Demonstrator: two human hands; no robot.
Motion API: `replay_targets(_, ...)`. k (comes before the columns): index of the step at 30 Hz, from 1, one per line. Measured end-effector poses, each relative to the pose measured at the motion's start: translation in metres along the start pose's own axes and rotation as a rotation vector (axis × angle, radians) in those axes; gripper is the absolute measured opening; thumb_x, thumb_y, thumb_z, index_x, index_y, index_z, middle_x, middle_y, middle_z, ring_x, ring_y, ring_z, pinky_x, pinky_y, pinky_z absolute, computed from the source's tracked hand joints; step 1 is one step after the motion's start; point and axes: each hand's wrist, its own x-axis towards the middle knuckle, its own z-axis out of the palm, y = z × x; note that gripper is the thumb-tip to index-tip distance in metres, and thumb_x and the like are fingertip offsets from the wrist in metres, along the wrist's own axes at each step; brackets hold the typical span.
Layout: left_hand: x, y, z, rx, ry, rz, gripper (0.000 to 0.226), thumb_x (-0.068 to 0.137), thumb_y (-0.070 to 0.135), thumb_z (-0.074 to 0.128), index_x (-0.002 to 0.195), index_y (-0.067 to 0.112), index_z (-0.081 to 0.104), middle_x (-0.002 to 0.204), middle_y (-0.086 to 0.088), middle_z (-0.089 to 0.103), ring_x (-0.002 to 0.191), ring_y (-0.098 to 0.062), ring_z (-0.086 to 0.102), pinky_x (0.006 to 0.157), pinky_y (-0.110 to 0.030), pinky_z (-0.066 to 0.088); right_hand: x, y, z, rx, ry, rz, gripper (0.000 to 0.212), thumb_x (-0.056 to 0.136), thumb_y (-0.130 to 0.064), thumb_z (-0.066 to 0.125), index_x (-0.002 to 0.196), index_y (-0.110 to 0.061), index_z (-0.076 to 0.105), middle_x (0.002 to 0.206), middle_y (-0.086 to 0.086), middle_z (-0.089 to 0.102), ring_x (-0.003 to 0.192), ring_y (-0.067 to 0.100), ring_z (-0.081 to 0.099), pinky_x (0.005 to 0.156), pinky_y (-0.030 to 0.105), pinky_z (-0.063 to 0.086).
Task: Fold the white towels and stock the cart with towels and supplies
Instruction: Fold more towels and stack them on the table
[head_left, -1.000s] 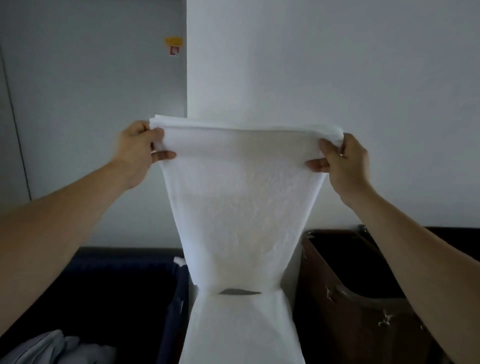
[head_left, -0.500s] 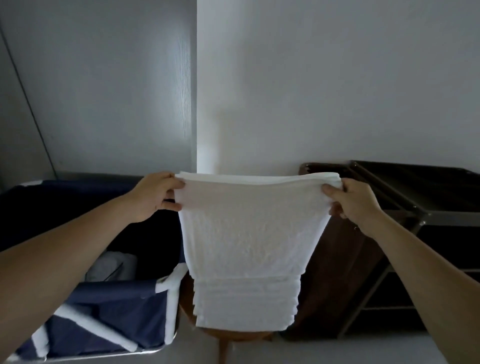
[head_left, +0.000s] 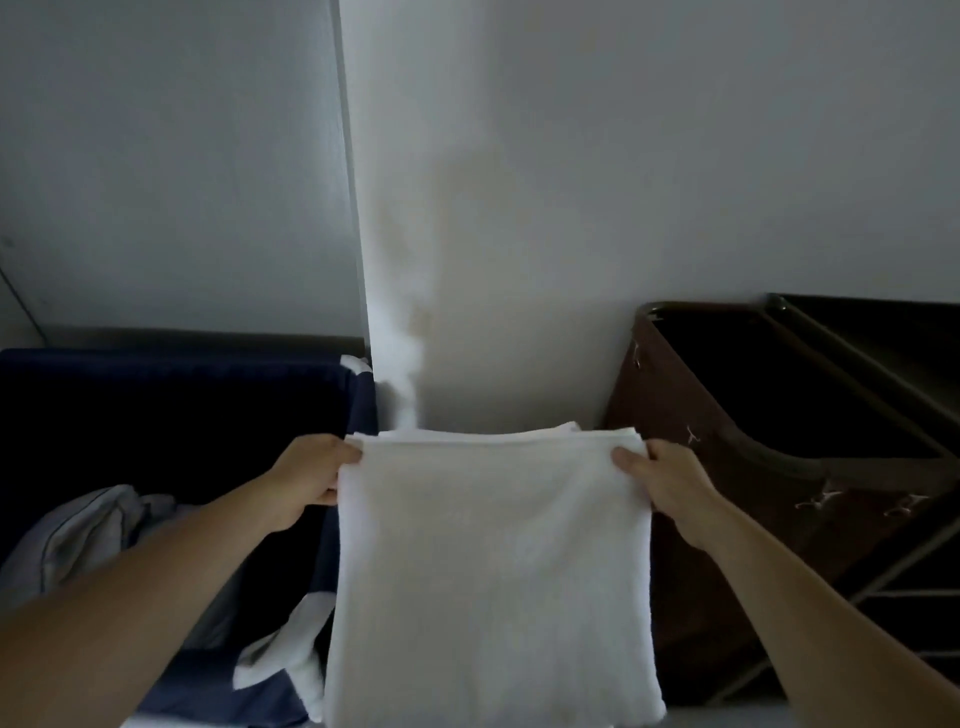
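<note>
A white towel (head_left: 493, 561), folded into several layers, lies spread in front of me, covering whatever is beneath it. My left hand (head_left: 306, 478) pinches its far left corner. My right hand (head_left: 662, 483) pinches its far right corner. Both arms reach forward from the bottom corners of the view. The dark cart (head_left: 883, 364) stands at the right, its frame and shelves partly visible.
A navy fabric laundry bin (head_left: 171, 400) with white trim sits at the left, holding crumpled pale linen (head_left: 88, 530). A brown hamper (head_left: 737, 499) stands just right of the towel. White wall and a wall corner rise behind.
Both hands have come down with the towel from chest height. It hung stretched between them before; now it lies lower and flatter, and the view tilts further down.
</note>
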Motion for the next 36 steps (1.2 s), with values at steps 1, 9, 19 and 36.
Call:
replay_targets(1, 0.019, -0.014, 0.011, 0.015, 0.010, -0.046, 0.012, 0.095, 0.006, 0.056, 0.101, 0.001, 0.065, 0.106, -0.022, 0.070, 0.099, -0.035, 0.068, 0.080, -0.041, 0.057, 0.018, 0.016, 0.014, -0.013, -0.005, 0.050, 0.018, 0.094, -0.031, 0.065, 0.099, -0.014, 0.065, 0.100, 0.007, 0.069, 0.090, 0.024, 0.067, 0.087, 0.049, 0.056)
replay_targets(9, 0.106, -0.093, 0.061, 0.213, 0.033, -0.215, 0.024, 0.099, 0.021, 0.054, 0.104, -0.001, 0.062, 0.104, -0.021, 0.066, 0.093, -0.036, 0.064, 0.082, -0.043, 0.051, 0.087, 0.097, 0.069, -0.102, -0.066, 0.265, 0.028, 0.095, -0.030, 0.059, 0.113, -0.009, 0.060, 0.101, 0.004, 0.062, 0.088, 0.021, 0.062, 0.079, 0.040, 0.053)
replay_targets(19, 0.132, -0.059, 0.061, 0.162, 0.172, 0.051, 0.022, 0.102, 0.028, 0.046, 0.099, 0.009, 0.057, 0.090, -0.008, 0.059, 0.076, -0.020, 0.053, 0.067, -0.034, 0.043, 0.111, 0.049, 0.060, -0.039, 0.083, 0.078, 0.009, 0.096, -0.026, 0.060, 0.097, -0.017, 0.060, 0.098, 0.006, 0.064, 0.087, 0.024, 0.062, 0.077, 0.041, 0.053)
replay_targets(36, 0.229, -0.066, 0.081, 0.317, 0.248, 0.106, 0.028, 0.103, 0.028, 0.044, 0.110, 0.005, 0.058, 0.095, -0.009, 0.060, 0.086, -0.024, 0.054, 0.074, -0.034, 0.039, 0.187, 0.054, 0.100, -0.044, 0.266, 0.118, 0.027, 0.093, -0.018, 0.063, 0.119, -0.009, 0.064, 0.097, -0.001, 0.062, 0.091, 0.018, 0.060, 0.083, 0.035, 0.051)
